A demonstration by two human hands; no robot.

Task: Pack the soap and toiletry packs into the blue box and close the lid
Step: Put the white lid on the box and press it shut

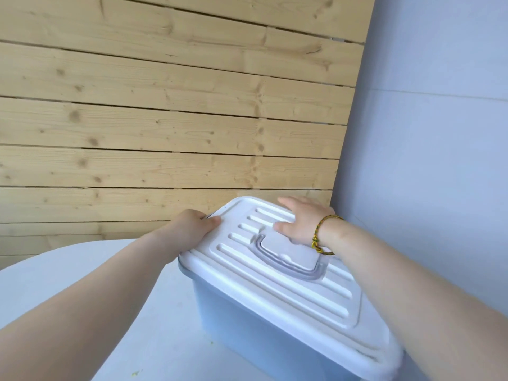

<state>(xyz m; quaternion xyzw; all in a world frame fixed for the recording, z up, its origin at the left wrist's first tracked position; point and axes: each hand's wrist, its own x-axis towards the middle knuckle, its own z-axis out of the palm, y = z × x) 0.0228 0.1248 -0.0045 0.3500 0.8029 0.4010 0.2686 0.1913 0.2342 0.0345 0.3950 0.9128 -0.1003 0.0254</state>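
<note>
The blue box (247, 331) stands on a white table, lower right of centre. Its white ribbed lid (291, 281) lies on top, with a grey handle (286, 264) folded flat in the middle. My left hand (189, 226) grips the lid's far left corner, thumb on top and fingers over the edge. My right hand (302, 218) lies flat on the far part of the lid, fingers spread; a braided bracelet is on that wrist. The box's contents are hidden; no soap or toiletry packs show.
The white round table (82, 270) extends to the left of the box. A wooden slat wall (165, 119) rises close behind. A pale blue wall (426, 133) stands at the right, near the box's far corner.
</note>
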